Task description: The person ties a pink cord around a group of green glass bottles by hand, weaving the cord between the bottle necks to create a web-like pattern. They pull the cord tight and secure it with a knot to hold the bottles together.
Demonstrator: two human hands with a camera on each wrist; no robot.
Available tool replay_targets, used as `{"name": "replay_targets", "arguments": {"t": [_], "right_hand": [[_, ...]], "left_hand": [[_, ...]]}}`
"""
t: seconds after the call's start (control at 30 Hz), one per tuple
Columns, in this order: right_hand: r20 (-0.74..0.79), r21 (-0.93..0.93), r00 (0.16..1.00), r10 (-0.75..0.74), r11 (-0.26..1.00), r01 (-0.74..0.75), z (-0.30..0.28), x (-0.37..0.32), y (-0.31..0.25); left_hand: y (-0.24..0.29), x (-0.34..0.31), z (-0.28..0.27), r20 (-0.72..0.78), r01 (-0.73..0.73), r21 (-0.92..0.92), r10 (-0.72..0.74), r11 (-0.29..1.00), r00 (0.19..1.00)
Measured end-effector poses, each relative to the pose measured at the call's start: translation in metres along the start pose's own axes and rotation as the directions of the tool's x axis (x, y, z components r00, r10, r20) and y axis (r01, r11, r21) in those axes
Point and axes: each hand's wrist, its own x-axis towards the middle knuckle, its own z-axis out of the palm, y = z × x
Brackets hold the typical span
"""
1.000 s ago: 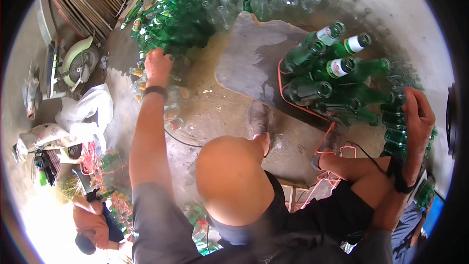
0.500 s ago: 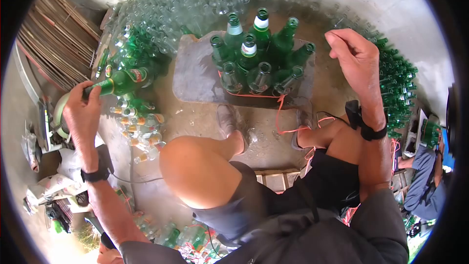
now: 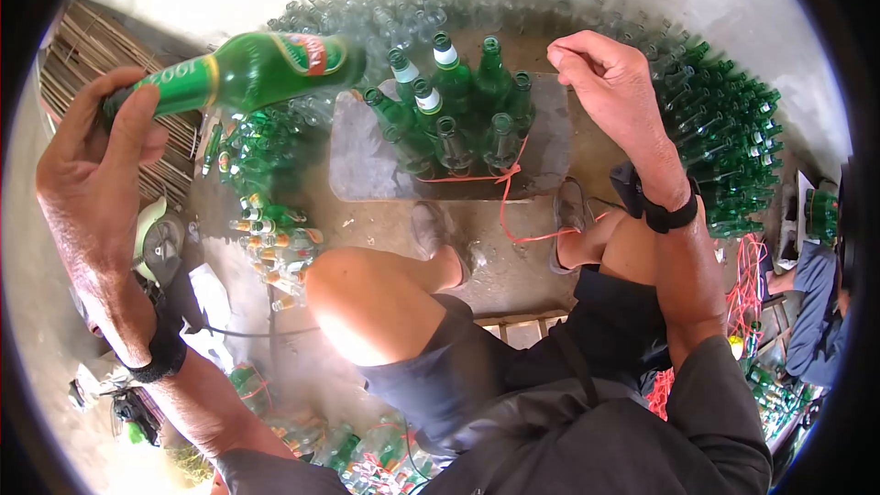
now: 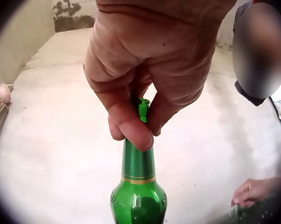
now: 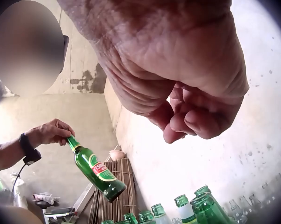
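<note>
Over on the left, the left hand [image 3: 96,160] pinches a green bottle [image 3: 252,69] by its neck, holding it in the air, body tilted rightward. In the middle, a cluster of green bottles [image 3: 454,119], bound with red string [image 3: 506,185], stands on a board [image 3: 362,156]. Above its right edge hovers the right hand [image 3: 610,82], fingers curled in, nothing visible in them.

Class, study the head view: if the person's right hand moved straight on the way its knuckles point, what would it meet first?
Probably the bundle of upright green bottles: the curled right hand points toward their necks. Depth is unclear, so it may pass above them.
</note>
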Motion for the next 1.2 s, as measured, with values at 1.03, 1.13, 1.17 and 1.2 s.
{"name": "replay_targets", "arguments": {"t": [1.03, 1.13, 1.17, 1.2], "right_hand": [[0.159, -0.236, 0.985, -0.072, 0.966, 0.108, 0.0, -0.001, 0.008], [0.222, -0.296, 0.973, -0.062, 0.947, 0.128, 0.003, -0.001, 0.007], [0.244, -0.316, 0.969, -0.047, 0.94, 0.126, 0.005, -0.001, 0.007], [0.245, -0.316, 0.968, -0.047, 0.94, 0.125, 0.007, -0.001, 0.006]], "left_hand": [[0.071, 0.0, 0.156, 0.319, -0.219, -0.067, 0.229, 0.973, 0.92], [0.068, -0.001, 0.166, 0.306, -0.281, -0.068, 0.288, 0.957, 0.908], [0.068, -0.001, 0.169, 0.294, -0.326, -0.059, 0.328, 0.944, 0.898], [0.069, -0.001, 0.17, 0.294, -0.325, -0.059, 0.327, 0.944, 0.898]]}}
